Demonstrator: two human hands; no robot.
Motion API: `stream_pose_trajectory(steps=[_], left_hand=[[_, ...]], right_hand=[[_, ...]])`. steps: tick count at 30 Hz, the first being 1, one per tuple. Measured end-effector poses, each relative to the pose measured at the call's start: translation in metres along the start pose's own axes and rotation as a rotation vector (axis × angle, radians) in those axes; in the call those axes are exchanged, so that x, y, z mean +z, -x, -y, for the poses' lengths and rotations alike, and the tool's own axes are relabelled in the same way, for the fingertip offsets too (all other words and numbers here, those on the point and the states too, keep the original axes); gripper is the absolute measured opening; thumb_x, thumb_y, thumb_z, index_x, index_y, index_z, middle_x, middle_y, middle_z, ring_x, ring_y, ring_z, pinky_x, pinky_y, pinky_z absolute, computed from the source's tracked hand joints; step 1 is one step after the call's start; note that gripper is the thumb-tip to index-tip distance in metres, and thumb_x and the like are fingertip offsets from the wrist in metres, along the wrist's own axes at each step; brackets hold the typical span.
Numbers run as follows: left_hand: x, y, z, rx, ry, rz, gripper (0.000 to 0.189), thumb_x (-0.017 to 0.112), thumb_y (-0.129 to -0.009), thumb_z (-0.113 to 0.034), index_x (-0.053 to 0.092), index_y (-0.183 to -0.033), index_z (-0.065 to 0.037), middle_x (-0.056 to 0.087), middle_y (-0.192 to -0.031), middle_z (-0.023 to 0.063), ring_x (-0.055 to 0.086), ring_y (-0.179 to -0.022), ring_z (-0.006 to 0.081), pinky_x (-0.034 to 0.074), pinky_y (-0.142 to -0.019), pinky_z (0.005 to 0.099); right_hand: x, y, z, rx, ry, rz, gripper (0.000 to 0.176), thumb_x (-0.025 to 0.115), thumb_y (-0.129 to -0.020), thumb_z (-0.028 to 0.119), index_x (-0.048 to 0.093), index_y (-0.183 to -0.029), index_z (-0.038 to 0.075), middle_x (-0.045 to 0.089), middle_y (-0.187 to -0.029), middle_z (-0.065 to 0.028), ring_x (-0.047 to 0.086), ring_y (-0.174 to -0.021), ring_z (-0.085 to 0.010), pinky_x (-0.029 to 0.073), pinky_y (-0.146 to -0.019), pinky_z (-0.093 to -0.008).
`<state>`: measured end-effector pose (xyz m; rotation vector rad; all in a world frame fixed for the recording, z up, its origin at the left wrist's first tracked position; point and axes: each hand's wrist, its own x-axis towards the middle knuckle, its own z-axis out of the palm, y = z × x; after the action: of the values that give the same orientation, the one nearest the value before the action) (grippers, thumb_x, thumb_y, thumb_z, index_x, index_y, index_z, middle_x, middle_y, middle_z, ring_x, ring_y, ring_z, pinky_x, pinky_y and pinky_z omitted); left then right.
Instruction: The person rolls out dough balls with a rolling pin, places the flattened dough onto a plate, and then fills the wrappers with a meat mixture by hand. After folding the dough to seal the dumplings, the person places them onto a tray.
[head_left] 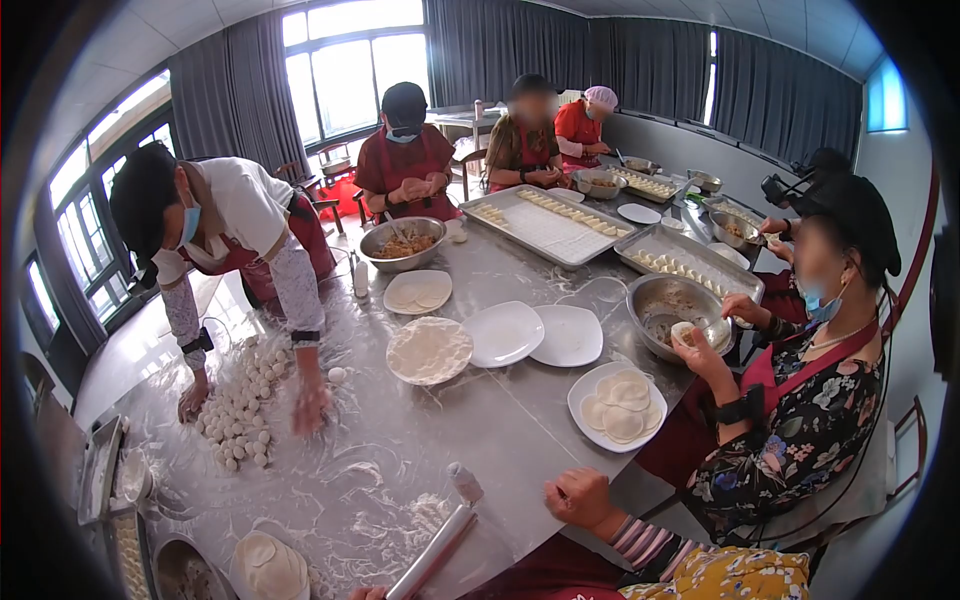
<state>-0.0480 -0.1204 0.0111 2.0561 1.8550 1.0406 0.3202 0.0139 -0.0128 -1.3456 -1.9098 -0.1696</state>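
Observation:
My right hand (583, 497), below a striped cuff, is curled into a fist at the near edge of the steel table (500, 425). Nothing shows in it. Only a sliver of my left hand (368, 593) appears at the bottom border, its fingers mostly out of frame. Close beside it lies the lower end of a long silvery-white cylinder (435, 552), slanting up to the right. A small bottle (465, 483) stands just past the cylinder's upper end. Loose flour (420, 515) is scattered left of the bottle. Round dough wrappers (272, 570) are stacked at the lower left.
Across the table, a person (225, 220) leans over small dough balls (240, 400). To the right, another person (800, 400) holds a filled wrapper (683, 333) over a metal bowl (665, 312). White plates (505, 335) lie mid-table; behind are trays of dumplings (550, 225) and several seated people.

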Motion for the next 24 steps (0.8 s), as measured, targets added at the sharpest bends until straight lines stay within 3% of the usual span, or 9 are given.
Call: stream_pose_trajectory(steps=[24], left_hand=[[0.004, 0.0004, 0.0051, 0.023, -0.032, -0.006, 0.035, 0.08, -0.071, -0.026, 0.061, -0.09, -0.004, 0.054, -0.073, 0.0128, 0.054, -0.063, 0.0342, 0.044, -0.056, 0.0448]], right_hand=[[0.003, 0.0009, -0.0019, 0.004, 0.008, 0.006, 0.03, 0.068, -0.075, 0.018, 0.048, -0.054, 0.01, 0.052, -0.054, -0.0085, 0.054, -0.048, -0.0298, 0.043, -0.048, -0.0408]])
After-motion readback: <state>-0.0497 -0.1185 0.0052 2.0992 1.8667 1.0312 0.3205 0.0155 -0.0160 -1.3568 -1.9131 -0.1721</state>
